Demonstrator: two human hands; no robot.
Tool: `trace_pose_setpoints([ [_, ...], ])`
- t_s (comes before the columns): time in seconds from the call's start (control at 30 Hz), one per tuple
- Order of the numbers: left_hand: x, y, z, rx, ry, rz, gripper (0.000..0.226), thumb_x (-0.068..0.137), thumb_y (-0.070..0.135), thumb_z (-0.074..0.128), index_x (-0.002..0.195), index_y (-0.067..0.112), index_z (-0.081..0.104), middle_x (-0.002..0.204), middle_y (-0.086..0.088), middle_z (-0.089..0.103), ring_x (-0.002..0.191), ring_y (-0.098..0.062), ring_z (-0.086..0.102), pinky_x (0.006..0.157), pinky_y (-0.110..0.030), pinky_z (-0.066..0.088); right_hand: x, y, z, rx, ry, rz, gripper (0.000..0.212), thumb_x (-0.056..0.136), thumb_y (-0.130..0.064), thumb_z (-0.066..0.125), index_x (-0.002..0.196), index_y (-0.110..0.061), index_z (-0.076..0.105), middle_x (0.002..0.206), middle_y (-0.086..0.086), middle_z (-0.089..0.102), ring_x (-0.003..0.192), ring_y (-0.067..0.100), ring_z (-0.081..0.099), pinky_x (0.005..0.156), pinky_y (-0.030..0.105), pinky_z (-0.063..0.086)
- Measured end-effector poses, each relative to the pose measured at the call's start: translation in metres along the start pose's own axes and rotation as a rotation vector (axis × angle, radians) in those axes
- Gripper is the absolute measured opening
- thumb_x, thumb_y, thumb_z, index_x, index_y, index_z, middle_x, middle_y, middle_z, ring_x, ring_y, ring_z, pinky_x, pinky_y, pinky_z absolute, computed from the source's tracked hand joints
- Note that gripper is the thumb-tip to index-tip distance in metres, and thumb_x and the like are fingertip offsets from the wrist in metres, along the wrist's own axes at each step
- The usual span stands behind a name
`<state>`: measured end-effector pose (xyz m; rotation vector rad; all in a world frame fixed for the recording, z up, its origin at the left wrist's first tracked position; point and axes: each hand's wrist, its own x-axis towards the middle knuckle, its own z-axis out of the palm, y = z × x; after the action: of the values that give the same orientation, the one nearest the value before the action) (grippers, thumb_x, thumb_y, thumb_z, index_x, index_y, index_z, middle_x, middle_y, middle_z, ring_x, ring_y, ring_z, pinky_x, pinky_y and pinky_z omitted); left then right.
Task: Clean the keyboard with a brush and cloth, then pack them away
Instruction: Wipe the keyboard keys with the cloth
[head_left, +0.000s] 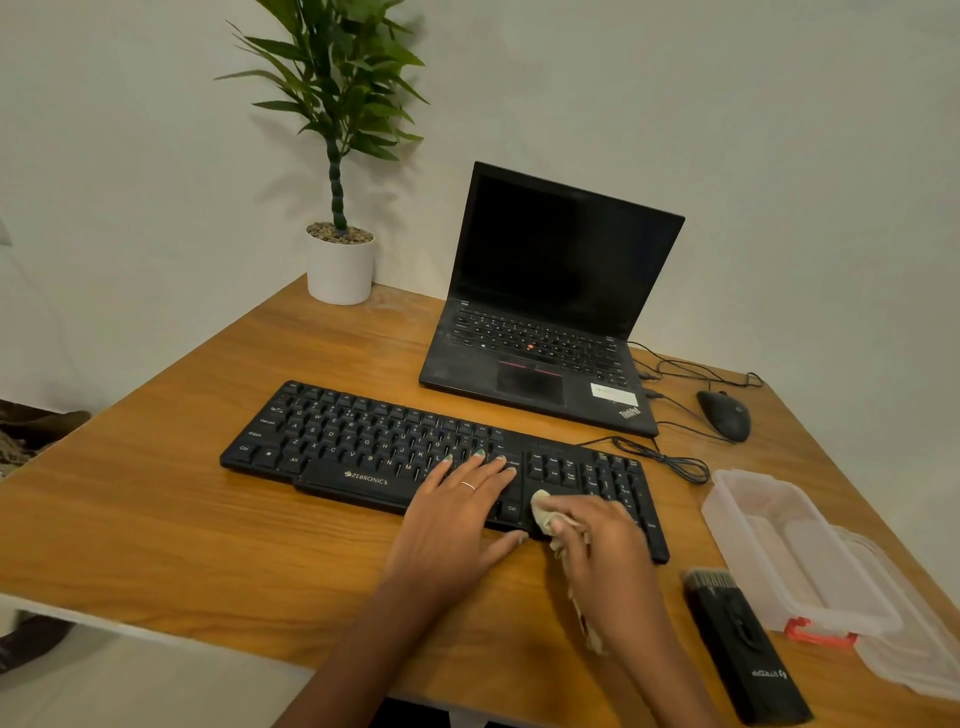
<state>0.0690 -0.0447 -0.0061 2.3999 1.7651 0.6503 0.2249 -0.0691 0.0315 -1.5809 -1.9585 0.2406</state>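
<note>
A black keyboard (363, 441) lies across the middle of the wooden desk (182, 509). My left hand (457, 514) rests flat on its right-centre keys, fingers spread. My right hand (602, 545) is closed on a pale cloth (543, 512) and presses it onto the keyboard's front edge by the arrow keys; a tail of cloth hangs under the wrist. A black brush (737, 639) lies on the desk to the right of my right hand, bristles pointing away from me. A clear plastic box (779, 545) with a red clasp stands open beyond the brush.
An open black laptop (545, 312) stands behind the keyboard. A black mouse (724, 415) and loose cables (675, 460) lie at the right rear. A potted plant (340, 260) sits at the back left corner. The box lid (909, 649) lies by the right desk edge.
</note>
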Motion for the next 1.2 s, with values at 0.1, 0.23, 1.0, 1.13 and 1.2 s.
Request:
trace_pose_setpoints([
  [0.1, 0.0, 0.0, -0.001, -0.003, 0.005, -0.004, 0.069, 0.093, 0.063, 0.037, 0.151, 0.033, 0.012, 0.159, 0.014, 0.013, 0.145, -0.003, 0.004, 0.12, -0.031, -0.003, 0.009, 0.006, -0.02, 0.292, 0.02, 0.142, 0.024, 0.092, -0.018, 0.056, 0.105, -0.036, 0.064, 0.102, -0.015, 0.065, 0.092, 0.003, 0.06, 0.08, 0.027, 0.051],
  [0.23, -0.001, 0.0, -0.001, 0.0, 0.021, -0.004, 0.068, 0.093, 0.062, 0.037, 0.151, 0.033, 0.014, 0.158, 0.014, 0.014, 0.145, -0.002, 0.005, 0.12, -0.031, -0.003, 0.013, 0.013, -0.019, 0.274, 0.026, 0.202, 0.024, 0.092, -0.024, 0.056, 0.115, -0.029, 0.061, 0.106, -0.012, 0.065, 0.092, -0.001, 0.058, 0.078, 0.027, 0.052],
  [1.0, -0.001, 0.0, -0.001, -0.008, 0.01, -0.007, 0.068, 0.094, 0.062, 0.037, 0.151, 0.033, 0.015, 0.158, 0.015, 0.015, 0.145, -0.002, 0.005, 0.12, -0.031, -0.002, 0.006, 0.02, -0.004, -0.131, 0.193, 0.2, 0.017, 0.084, -0.039, 0.063, 0.097, -0.03, 0.059, 0.107, -0.013, 0.051, 0.107, 0.008, 0.036, 0.084, 0.027, 0.024],
  [1.13, -0.001, 0.0, -0.002, -0.017, 0.01, -0.008, 0.068, 0.094, 0.061, 0.038, 0.151, 0.033, 0.015, 0.158, 0.014, 0.015, 0.145, -0.003, 0.005, 0.12, -0.03, -0.003, 0.012, 0.021, -0.013, -0.3, 0.128, 0.233, 0.024, 0.093, -0.036, 0.051, 0.112, -0.028, 0.064, 0.131, -0.004, 0.045, 0.122, 0.016, 0.03, 0.097, 0.035, 0.029],
  [1.2, -0.001, 0.0, -0.002, -0.013, 0.006, -0.01, 0.068, 0.094, 0.061, 0.038, 0.151, 0.033, 0.015, 0.158, 0.014, 0.015, 0.145, -0.003, 0.005, 0.12, -0.03, -0.003, 0.011, 0.019, -0.011, -0.4, 0.035, 0.273, 0.035, 0.097, -0.041, 0.038, 0.126, -0.032, 0.055, 0.145, -0.002, 0.032, 0.129, 0.018, 0.024, 0.104, 0.037, 0.027],
])
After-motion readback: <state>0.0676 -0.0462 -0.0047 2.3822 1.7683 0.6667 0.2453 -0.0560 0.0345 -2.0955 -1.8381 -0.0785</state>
